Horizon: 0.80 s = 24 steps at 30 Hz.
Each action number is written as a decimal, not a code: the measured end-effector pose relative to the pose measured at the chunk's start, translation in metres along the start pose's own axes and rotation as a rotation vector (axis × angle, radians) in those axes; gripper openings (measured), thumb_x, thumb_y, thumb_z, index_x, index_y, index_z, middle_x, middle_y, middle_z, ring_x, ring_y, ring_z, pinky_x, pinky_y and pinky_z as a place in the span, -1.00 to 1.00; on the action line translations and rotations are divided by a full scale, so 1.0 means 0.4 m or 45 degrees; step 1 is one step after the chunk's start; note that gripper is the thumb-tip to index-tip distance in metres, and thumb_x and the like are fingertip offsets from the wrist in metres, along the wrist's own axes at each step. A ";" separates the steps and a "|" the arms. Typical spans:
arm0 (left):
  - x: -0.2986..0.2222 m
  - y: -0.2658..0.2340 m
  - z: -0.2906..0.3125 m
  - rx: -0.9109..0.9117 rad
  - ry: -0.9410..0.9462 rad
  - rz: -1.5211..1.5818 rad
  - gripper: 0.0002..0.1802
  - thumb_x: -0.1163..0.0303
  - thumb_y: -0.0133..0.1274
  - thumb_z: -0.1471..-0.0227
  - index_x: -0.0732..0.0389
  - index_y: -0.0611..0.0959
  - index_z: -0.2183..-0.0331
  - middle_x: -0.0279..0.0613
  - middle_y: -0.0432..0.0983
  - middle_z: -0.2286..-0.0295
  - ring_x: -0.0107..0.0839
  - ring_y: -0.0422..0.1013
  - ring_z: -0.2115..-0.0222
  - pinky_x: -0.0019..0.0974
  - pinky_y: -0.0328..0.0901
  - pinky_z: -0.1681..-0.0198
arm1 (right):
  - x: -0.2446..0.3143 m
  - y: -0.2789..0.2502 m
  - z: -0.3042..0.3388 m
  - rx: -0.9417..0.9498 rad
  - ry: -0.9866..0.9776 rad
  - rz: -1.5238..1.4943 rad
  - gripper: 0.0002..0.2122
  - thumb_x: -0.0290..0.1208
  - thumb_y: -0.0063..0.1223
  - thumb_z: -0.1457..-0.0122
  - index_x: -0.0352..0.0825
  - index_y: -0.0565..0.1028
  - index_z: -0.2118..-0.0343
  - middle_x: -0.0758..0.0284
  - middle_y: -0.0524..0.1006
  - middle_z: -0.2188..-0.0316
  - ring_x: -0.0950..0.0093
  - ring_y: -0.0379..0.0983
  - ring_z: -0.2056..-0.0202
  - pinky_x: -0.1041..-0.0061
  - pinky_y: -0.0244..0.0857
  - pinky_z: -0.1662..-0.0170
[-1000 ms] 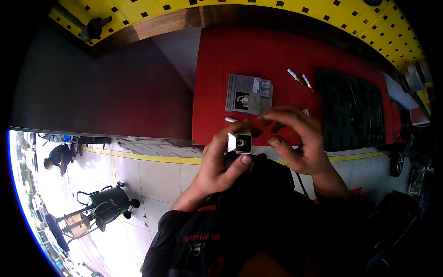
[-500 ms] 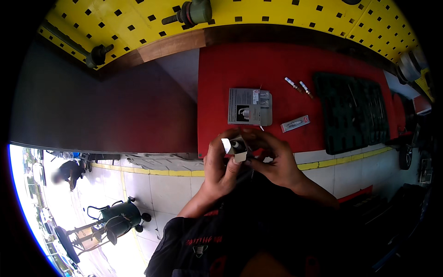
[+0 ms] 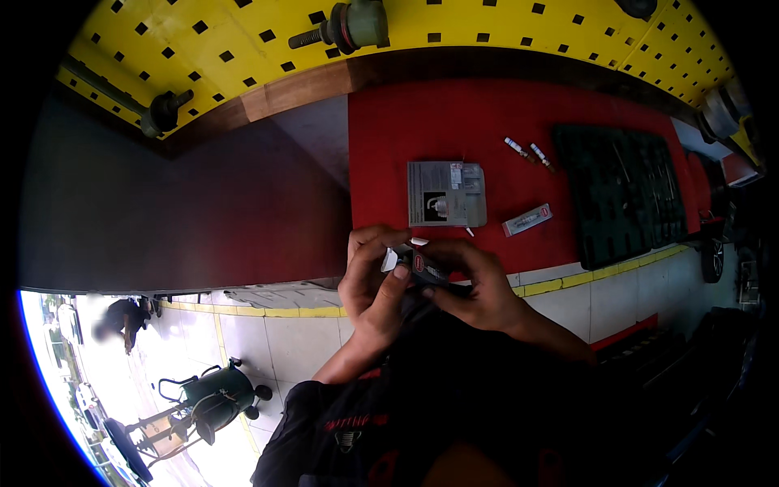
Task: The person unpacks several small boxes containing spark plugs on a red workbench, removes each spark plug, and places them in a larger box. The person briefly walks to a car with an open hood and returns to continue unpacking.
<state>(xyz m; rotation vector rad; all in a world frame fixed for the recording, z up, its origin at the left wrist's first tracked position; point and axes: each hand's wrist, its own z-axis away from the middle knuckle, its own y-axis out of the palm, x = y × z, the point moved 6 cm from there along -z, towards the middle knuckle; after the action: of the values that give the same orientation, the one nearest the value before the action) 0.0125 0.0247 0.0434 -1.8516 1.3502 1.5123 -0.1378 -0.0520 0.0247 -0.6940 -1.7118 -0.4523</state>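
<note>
Small box (image 3: 430, 266) turning over

In the head view, its labelled side is now showing and its contents hidden: seemingly reorienting, not emptying. At the surface's (image 3: 381, 138) near edge, the left hand (image 3: 367, 284) is curling around the flapped end, the right hand (image 3: 485, 284) pinching the other.

Over there, the left of two head-worn fisheyes peers steeply down, close above the left hand (image 3: 371, 286) and right hand (image 3: 484, 284); the red bench top (image 3: 438, 122) spreads toward two o'clock, yellow pegboard (image 3: 507, 18) arches across twelve, tiled floor (image 3: 304, 345) lies toward eight.
</note>
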 end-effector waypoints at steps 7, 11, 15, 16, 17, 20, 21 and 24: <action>0.020 -0.028 -0.019 0.100 0.041 0.245 -0.66 0.46 0.14 -0.05 0.36 0.57 0.11 -0.02 0.43 0.19 -0.19 0.41 0.12 -0.09 0.35 -0.01 | 0.004 0.026 -0.013 0.095 -0.058 -0.033 -0.51 -0.53 0.32 -0.23 -0.40 0.43 -0.21 0.16 0.59 0.01 0.40 0.64 0.05 0.42 0.55 0.03; 0.016 -0.030 -0.026 0.150 0.066 0.355 -0.66 0.47 0.13 -0.03 0.33 0.53 0.11 -0.02 0.43 0.24 -0.18 0.38 0.16 -0.08 0.34 0.03 | 0.001 0.041 -0.003 0.095 -0.022 -0.146 -0.50 -0.54 0.29 -0.25 -0.40 0.39 -0.23 0.17 0.56 0.00 0.43 0.62 0.10 0.46 0.53 0.05; 0.005 -0.038 -0.047 0.216 0.143 0.367 -0.69 0.57 0.23 -0.10 0.36 0.55 0.11 -0.02 0.51 0.26 -0.22 0.44 0.21 -0.15 0.38 0.09 | -0.001 0.037 -0.007 0.091 -0.021 -0.172 -0.49 -0.57 0.27 -0.26 -0.40 0.37 -0.24 0.22 0.53 -0.01 0.48 0.57 0.05 0.47 0.46 -0.04; 0.005 -0.034 -0.049 0.240 0.159 0.357 -0.68 0.56 0.25 -0.10 0.36 0.55 0.11 -0.02 0.52 0.26 -0.22 0.45 0.21 -0.15 0.40 0.10 | -0.009 0.038 -0.002 0.042 -0.030 -0.179 -0.51 -0.54 0.28 -0.26 -0.39 0.40 -0.23 0.20 0.55 0.00 0.43 0.57 0.03 0.42 0.47 -0.05; 0.003 -0.034 -0.049 0.259 0.178 0.344 -0.67 0.56 0.28 -0.10 0.36 0.55 0.11 -0.02 0.53 0.27 -0.22 0.45 0.21 -0.15 0.41 0.11 | -0.008 0.036 0.001 0.015 -0.031 -0.181 -0.53 -0.52 0.29 -0.26 -0.38 0.42 -0.22 0.19 0.56 0.00 0.39 0.57 0.02 0.38 0.46 -0.07; 0.001 -0.027 -0.054 0.340 0.296 0.234 -0.64 0.56 0.33 -0.09 0.35 0.56 0.11 -0.01 0.56 0.26 -0.20 0.47 0.20 -0.14 0.45 0.12 | -0.007 0.023 -0.006 -0.003 -0.054 -0.154 -0.55 -0.48 0.30 -0.26 -0.37 0.46 -0.19 0.18 0.57 0.00 0.33 0.56 -0.02 0.32 0.43 -0.12; 0.001 -0.028 -0.056 0.377 0.351 0.144 -0.64 0.56 0.34 -0.09 0.35 0.56 0.10 0.00 0.57 0.26 -0.20 0.48 0.19 -0.13 0.45 0.12 | -0.005 0.017 -0.009 0.005 -0.067 -0.132 -0.55 -0.47 0.31 -0.26 -0.37 0.47 -0.19 0.18 0.57 0.00 0.32 0.55 -0.02 0.31 0.42 -0.13; -0.009 -0.024 -0.067 0.492 0.460 -0.096 -0.66 0.60 0.29 -0.10 0.35 0.56 0.09 0.02 0.58 0.24 -0.19 0.47 0.18 -0.14 0.46 0.10 | 0.009 0.007 -0.012 0.038 -0.093 -0.071 -0.57 -0.48 0.31 -0.26 -0.37 0.48 -0.17 0.18 0.57 0.01 0.31 0.56 0.00 0.31 0.43 -0.12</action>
<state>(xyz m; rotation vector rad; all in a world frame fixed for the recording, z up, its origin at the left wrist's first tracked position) 0.0349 0.0099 0.0533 -1.9458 1.5757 0.8266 -0.1330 -0.0520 0.0291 -0.6491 -1.8069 -0.4443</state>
